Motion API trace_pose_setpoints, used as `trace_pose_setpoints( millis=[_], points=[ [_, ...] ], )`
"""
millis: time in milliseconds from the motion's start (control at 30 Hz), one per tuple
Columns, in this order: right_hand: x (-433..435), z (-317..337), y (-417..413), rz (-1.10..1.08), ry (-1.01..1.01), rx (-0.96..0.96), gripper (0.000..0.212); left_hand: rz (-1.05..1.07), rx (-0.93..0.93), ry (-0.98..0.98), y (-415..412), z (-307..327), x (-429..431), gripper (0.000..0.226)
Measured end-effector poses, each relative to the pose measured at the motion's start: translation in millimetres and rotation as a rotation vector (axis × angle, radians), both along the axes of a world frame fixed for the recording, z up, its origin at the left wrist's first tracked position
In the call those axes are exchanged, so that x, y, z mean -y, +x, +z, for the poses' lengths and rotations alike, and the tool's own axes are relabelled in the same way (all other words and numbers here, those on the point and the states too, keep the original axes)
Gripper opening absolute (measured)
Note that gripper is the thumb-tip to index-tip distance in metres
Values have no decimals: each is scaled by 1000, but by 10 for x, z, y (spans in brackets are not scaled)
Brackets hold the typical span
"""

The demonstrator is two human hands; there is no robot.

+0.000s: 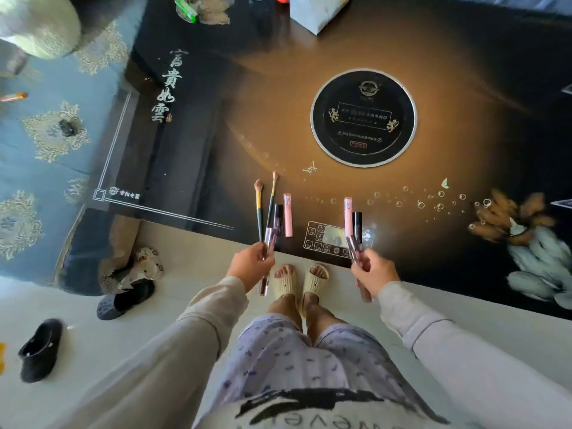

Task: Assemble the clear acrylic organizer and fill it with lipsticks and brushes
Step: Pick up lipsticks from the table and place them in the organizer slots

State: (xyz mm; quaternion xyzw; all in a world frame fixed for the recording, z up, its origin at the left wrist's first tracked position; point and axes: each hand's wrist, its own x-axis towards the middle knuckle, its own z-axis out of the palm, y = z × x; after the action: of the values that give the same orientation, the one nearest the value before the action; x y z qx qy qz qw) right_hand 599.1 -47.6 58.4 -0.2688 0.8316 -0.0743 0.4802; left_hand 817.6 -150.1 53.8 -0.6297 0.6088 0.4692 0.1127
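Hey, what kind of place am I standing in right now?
Most likely a living room at home. You stand in slippers at a glossy black table with a built-in round hob and touch panel; loose shoes lie on the pale floor beside a patterned blue cover.

Glossy black table (464,72) with a round inset plate (364,117) at centre and a touch control panel (325,239) at the near edge. Lying flat near that edge: two makeup brushes (259,209) side by side, a dark tube (278,218), a pink lipstick (288,215); well apart to the right, another pink lipstick (348,215) touching a black tube (358,226). At the far edge, a pale box (315,10).
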Motion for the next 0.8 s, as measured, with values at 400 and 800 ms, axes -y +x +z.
trace_pose_setpoints(
  millis=[400, 800],
  points=[
    [-1022, -81, -34, -528, -79, -3, 10, -81, 170, 129, 834, 3, -491, 16],
    [-1977, -38, 822, -1179, -32, 24, 6, -759, 241, 85, 70, 59, 37, 15]
  ],
)
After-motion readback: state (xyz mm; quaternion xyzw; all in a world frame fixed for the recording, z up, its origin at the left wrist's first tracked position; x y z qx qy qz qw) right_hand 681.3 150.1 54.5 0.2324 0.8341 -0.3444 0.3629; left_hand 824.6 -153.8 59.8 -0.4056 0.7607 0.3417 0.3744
